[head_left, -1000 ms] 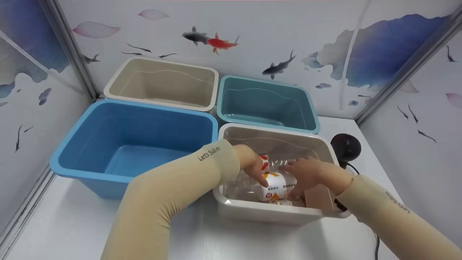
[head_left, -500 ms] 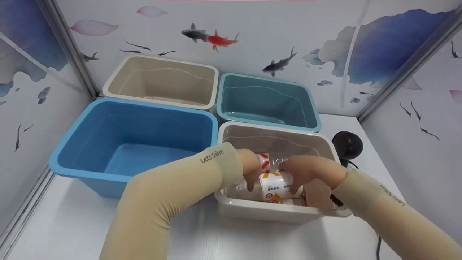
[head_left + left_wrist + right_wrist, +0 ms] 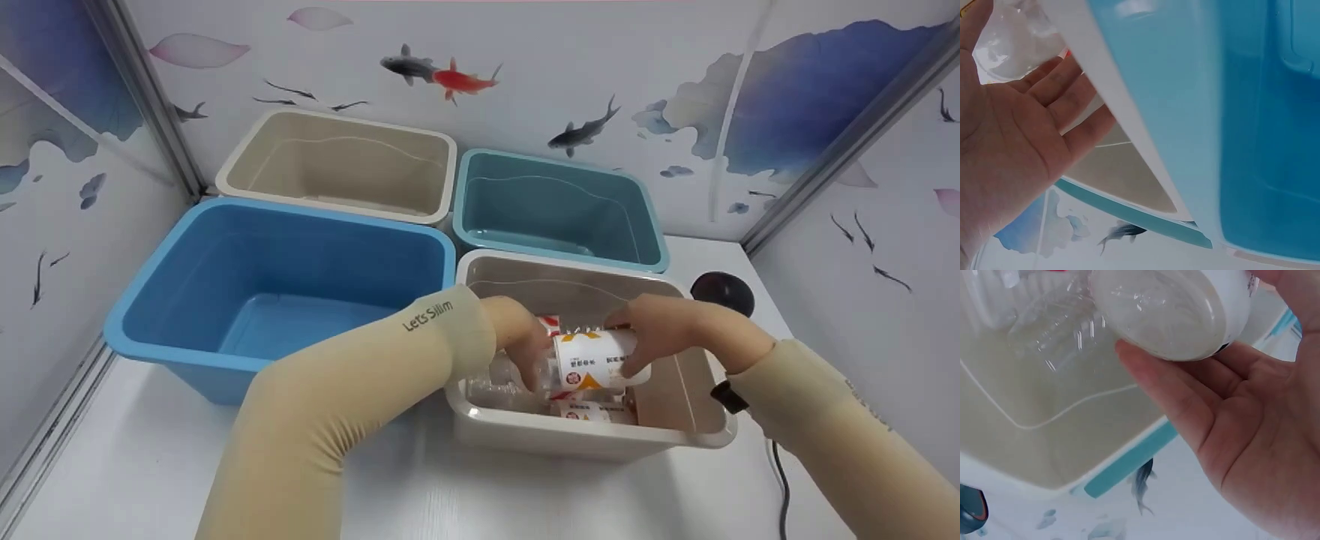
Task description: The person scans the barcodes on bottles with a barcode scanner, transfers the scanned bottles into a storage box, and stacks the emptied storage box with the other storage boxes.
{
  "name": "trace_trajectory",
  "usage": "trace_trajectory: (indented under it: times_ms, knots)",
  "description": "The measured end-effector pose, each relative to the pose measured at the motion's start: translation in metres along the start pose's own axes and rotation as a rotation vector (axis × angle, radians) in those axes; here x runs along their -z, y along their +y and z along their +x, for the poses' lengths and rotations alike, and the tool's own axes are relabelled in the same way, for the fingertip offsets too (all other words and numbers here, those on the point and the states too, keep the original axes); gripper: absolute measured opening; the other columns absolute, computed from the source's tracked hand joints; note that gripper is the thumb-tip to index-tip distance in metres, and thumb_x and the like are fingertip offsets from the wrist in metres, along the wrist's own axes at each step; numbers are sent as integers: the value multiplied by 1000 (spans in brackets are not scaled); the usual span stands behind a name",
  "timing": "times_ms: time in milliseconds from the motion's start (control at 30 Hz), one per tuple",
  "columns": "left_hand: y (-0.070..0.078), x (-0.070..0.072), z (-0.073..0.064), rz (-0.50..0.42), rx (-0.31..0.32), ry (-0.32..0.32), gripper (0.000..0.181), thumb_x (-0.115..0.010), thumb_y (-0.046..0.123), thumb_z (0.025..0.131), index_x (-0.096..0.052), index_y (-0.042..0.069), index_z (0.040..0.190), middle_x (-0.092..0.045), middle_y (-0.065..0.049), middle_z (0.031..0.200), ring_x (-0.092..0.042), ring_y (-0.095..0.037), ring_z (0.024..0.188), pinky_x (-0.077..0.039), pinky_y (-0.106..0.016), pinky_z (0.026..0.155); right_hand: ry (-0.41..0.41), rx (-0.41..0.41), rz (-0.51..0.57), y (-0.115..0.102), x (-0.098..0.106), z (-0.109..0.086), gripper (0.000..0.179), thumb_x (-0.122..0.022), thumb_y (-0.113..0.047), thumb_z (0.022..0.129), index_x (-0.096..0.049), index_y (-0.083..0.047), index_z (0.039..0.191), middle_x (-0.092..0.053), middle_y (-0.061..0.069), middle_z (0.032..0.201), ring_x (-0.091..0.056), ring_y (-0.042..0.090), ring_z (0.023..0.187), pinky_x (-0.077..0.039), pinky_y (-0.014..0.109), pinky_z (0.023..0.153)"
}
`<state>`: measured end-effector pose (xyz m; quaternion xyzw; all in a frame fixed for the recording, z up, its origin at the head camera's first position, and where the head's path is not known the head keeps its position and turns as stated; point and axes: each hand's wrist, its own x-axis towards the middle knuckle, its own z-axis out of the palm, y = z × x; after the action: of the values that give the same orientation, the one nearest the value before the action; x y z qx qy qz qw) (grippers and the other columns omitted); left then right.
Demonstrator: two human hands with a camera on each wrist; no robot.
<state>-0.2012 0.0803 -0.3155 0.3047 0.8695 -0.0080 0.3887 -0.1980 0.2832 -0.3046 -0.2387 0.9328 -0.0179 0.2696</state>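
Observation:
A plastic bottle with a white-and-orange label is raised inside the light grey bin, lying sideways. My right hand grips its right end, thumb in front and fingers behind; the right wrist view shows the round base against the fingers. At the clear left end is my left hand, its thumb and fingers around the plastic, as the left wrist view also shows. Below lies another labelled bottle, and a bottle with a red-and-white label lies behind.
To the left stands a large blue bin. Behind are a beige bin and a teal bin. A black rounded device with a cable stands right of the grey bin. Printed walls enclose the white table.
Both hands have taken hold of the labelled bottle's ends. It has risen slightly and shifted right, showing more of the bottle underneath. My right hand has moved up and right.

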Motion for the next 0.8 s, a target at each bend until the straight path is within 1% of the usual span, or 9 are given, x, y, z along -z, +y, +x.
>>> trace_trajectory:
  times_ms: [33, 133, 233, 333, 433, 567, 600, 667, 800]
  knots:
    - [-2, 0, 3, 36, -25, 14, 55, -68, 36, 83, -51, 22, 134, -55, 0, 132, -48, -19, 121, -34, -42, 109, 4, 7, 10, 2, 2, -2, 47, -80, -29, 71, -65, -11, 111, -67, -1, 98, -58, 11, 79, -52, 34, 75]
    - [-7, 0, 8, 28, -49, 67, 55, -65, 38, 85, -50, 17, 134, -55, -4, 131, -49, -20, 120, -35, -41, 108, 19, 36, 63, 7, 7, -5, 45, -78, -30, 73, -65, -13, 112, -67, -2, 100, -58, 11, 81, -52, 35, 77]
    - [-10, 2, 9, 58, -67, 117, 61, -62, 43, 86, -45, 13, 137, -50, -6, 137, -46, -22, 127, -35, -42, 109, 41, 79, 138, 13, 11, -8, 46, -77, -27, 74, -63, -16, 117, -66, -1, 109, -58, 13, 89, -50, 38, 83]
    - [-12, 7, 8, 95, -91, 147, 67, -58, 46, 88, -39, 8, 139, -46, -9, 139, -42, -24, 131, -33, -40, 110, 51, 67, 173, 18, 15, -12, 49, -77, -26, 75, -61, -14, 120, -65, 1, 110, -58, 15, 91, -50, 39, 84]
    - [-14, 13, 7, 89, -99, 174, 67, -56, 47, 89, -38, 3, 137, -48, -12, 136, -44, -24, 129, -36, -37, 108, 58, 25, 190, 21, 18, -16, 50, -75, -27, 76, -60, -10, 121, -64, 4, 107, -58, 16, 89, -51, 37, 82]
    - [-19, 20, 4, 11, -114, 200, 71, -56, 46, 89, -32, 2, 140, -46, -14, 138, -42, -26, 131, -34, -37, 109, 86, 10, 232, 26, 22, -19, 54, -74, -27, 77, -55, -8, 124, -62, 6, 107, -57, 16, 90, -48, 33, 79]
    - [-20, 21, 3, 2, -118, 208, 74, -55, 46, 90, -29, 2, 142, -43, -15, 140, -39, -26, 134, -31, -37, 111, 98, 14, 253, 27, 23, -19, 55, -73, -27, 78, -53, -7, 125, -61, 8, 108, -56, 17, 91, -48, 32, 79]
    - [-24, 24, 0, -38, -124, 224, 79, -55, 46, 90, -22, 2, 146, -39, -16, 145, -35, -28, 137, -29, -38, 112, 128, 25, 322, 30, 24, -20, 57, -72, -26, 80, -48, -5, 128, -57, 12, 114, -56, 19, 94, -48, 31, 80]
    - [-30, 30, -4, -49, -144, 285, 81, -55, 46, 90, -17, 2, 147, -37, -16, 146, -34, -28, 137, -30, -39, 112, 157, 9, 516, 36, 26, -23, 57, -60, -27, 90, -35, -1, 134, -45, 23, 129, -57, 25, 101, -53, 34, 80]
